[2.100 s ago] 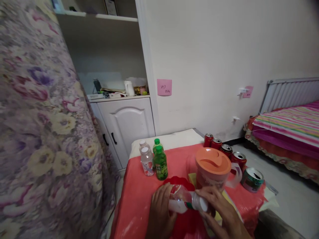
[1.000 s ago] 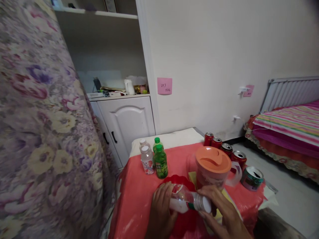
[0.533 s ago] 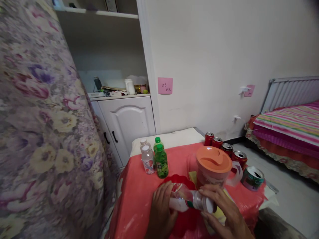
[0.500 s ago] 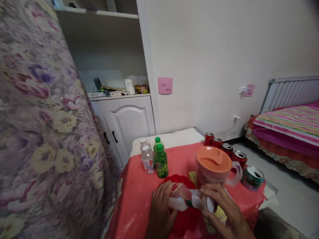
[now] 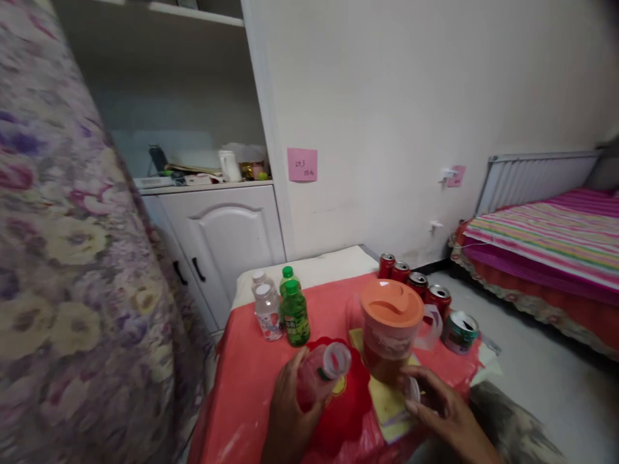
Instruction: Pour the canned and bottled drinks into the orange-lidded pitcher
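Note:
My left hand (image 5: 293, 399) is wrapped round a clear plastic bottle (image 5: 314, 380), tilted so that its uncapped mouth faces up and to the right. Between the thumb and fingers of my right hand (image 5: 442, 406) is a white bottle cap (image 5: 412, 389), apart from the bottle. Below the bottle lies a red scalloped plate (image 5: 345, 412) with a yellow mark in its middle. A clear pitcher (image 5: 387, 341) with an orange lid (image 5: 391, 301) and brownish liquid stands just beyond my right hand, on a yellow cloth (image 5: 391, 412).
Two green-capped bottles (image 5: 294, 319) and two white-capped bottles (image 5: 268, 319) stand at the table's left. Several drink cans (image 5: 438, 299) line the right edge. A red cover (image 5: 236, 386) lies over the table. A floral curtain (image 5: 72, 258) hangs at left, a bed (image 5: 541, 232) stands right.
The cap has come off the bottle and moved right in my right hand. My left hand has turned the bottle's mouth upward. The view has shifted slightly to the right.

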Available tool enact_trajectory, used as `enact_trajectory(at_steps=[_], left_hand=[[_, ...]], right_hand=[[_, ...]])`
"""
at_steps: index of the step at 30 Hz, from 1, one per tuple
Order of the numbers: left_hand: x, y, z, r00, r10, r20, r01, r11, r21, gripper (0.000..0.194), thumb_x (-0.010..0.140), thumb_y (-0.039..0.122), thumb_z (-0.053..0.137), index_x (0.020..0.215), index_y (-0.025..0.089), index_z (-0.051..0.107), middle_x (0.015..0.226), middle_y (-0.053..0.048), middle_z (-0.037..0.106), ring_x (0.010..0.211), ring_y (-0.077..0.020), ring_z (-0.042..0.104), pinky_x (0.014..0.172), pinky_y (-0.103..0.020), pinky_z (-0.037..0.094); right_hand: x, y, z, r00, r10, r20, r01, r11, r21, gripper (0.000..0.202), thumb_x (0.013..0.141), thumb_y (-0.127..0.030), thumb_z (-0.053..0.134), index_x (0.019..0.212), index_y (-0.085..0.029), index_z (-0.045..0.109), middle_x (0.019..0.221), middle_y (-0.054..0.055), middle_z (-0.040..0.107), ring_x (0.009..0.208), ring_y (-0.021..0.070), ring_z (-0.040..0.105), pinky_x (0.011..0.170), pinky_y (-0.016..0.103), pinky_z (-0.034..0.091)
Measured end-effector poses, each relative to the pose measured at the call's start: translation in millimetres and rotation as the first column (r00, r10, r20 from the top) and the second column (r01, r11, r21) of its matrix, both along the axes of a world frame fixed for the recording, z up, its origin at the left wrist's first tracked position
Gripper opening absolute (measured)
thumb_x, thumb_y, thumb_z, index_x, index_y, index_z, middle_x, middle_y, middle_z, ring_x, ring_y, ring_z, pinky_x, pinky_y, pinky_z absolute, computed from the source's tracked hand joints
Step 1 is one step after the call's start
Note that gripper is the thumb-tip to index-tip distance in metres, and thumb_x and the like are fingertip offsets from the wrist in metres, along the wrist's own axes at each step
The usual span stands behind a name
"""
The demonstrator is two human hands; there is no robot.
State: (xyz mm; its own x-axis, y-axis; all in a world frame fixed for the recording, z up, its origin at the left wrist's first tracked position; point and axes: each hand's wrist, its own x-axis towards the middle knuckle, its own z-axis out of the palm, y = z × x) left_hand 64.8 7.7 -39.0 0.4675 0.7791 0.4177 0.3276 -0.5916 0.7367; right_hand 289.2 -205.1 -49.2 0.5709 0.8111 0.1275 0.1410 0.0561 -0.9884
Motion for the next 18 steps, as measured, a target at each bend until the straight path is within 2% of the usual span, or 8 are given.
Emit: enact_trajectory(at_steps=[3, 7, 11, 18], left_hand=[[3.6, -1.4, 11.9, 0.997, 0.048, 0.053, -0.043, 0.995, -0.086, 0.066, 0.074, 0.051, 0.074, 0.131, 0.02, 0.059, 0.133, -0.015, 0.071, 0.124, -0.0355, 0.066, 0.107, -0.053, 0.053], [5.5, 0.5, 20.3, 0.996, 0.065, 0.061, -0.056, 0.989, -0.134, 0.066, 0.067, 0.056, 0.076, 0.122, 0.02, 0.063, 0.123, -0.013, 0.076, 0.116, -0.0367, 0.071, 0.102, -0.05, 0.057], [4.1, 3.3, 22.1, 0.999, 0.042, 0.022, -0.038, 0.988, -0.147, 0.066, 0.066, 0.056, 0.077, 0.12, 0.02, 0.064, 0.121, -0.013, 0.077, 0.114, -0.0373, 0.072, 0.099, -0.049, 0.059], [3.9, 2.7, 24.9, 0.998, 0.06, 0.022, -0.056, 0.987, -0.15, 0.065, 0.064, 0.057, 0.078, 0.116, 0.02, 0.066, 0.117, -0.013, 0.079, 0.109, -0.037, 0.074, 0.096, -0.048, 0.06]], right_hand=[[21.1, -3.7, -21.8, 0.99, -0.133, -0.042, 0.135, 0.99, 0.046, 0.034, 0.073, -0.038, 0.082, 0.103, -0.024, 0.071, 0.089, 0.003, 0.075, 0.082, 0.0248, 0.072, 0.073, 0.032, 0.057], [49.7, -5.0, -41.5, 0.941, -0.339, 0.018, 0.338, 0.939, 0.064, 0.034, 0.066, -0.036, 0.081, 0.095, -0.022, 0.069, 0.089, 0.004, 0.074, 0.08, 0.0256, 0.07, 0.073, 0.035, 0.057], [66.3, 0.4, -43.1, 0.896, -0.437, 0.075, 0.436, 0.899, 0.038, 0.03, 0.067, -0.038, 0.078, 0.091, -0.022, 0.068, 0.088, 0.005, 0.075, 0.082, 0.0272, 0.071, 0.075, 0.037, 0.057], [74.4, 14.2, -46.5, 0.827, -0.524, 0.203, 0.535, 0.845, -0.002, 0.031, 0.068, -0.042, 0.075, 0.091, -0.021, 0.07, 0.089, 0.006, 0.078, 0.082, 0.0286, 0.072, 0.073, 0.037, 0.057]])
